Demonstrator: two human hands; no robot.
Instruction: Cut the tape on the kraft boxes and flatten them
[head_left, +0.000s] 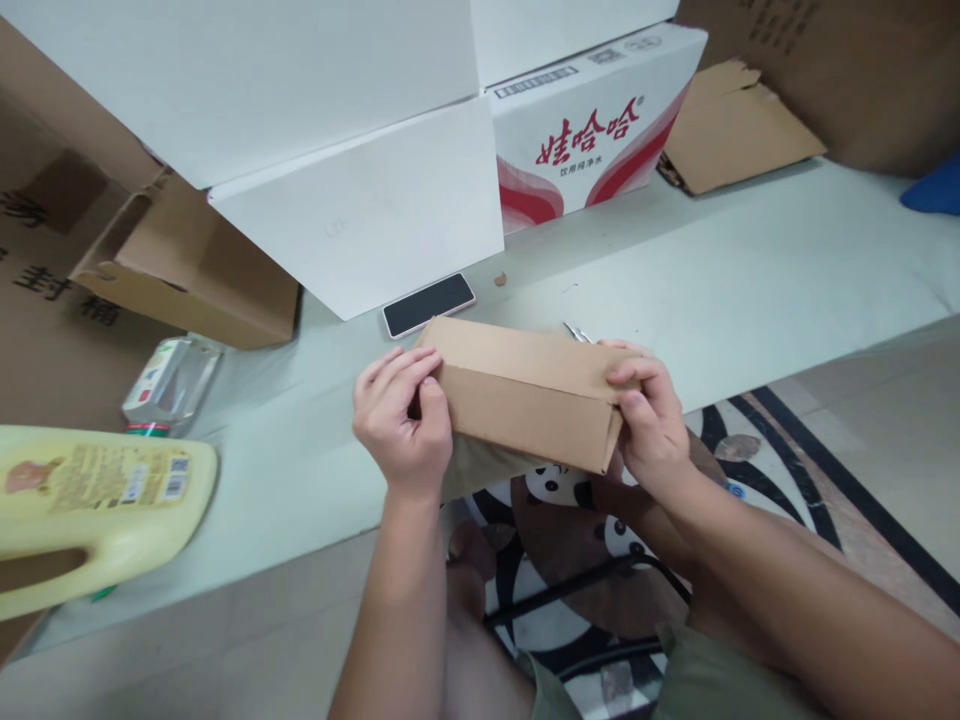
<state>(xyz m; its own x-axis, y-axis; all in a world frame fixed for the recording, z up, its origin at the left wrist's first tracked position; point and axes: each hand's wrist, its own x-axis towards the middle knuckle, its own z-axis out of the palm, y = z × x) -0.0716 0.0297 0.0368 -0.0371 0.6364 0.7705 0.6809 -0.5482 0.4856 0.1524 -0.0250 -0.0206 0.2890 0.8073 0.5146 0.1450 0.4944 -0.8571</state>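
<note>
A small brown cardboard box (525,395) sits at the front edge of a pale green table (750,280), partly over the edge. My left hand (401,420) grips its left end, fingers curled over the top and thumb pressed on the front face. At the right end, my right hand (649,415) pinches the box, fingers folded over the top corner. A thin metal tool tip (576,332) pokes out just behind the box near my right hand.
A phone (429,304) lies face up behind the box. Large white cartons (352,160), one with red print (592,140), stand at the back. Open brown boxes (195,270) are left, flat cardboard (735,125) right. A yellow jug (97,510) lies at left, with a clear package (169,385) beside it.
</note>
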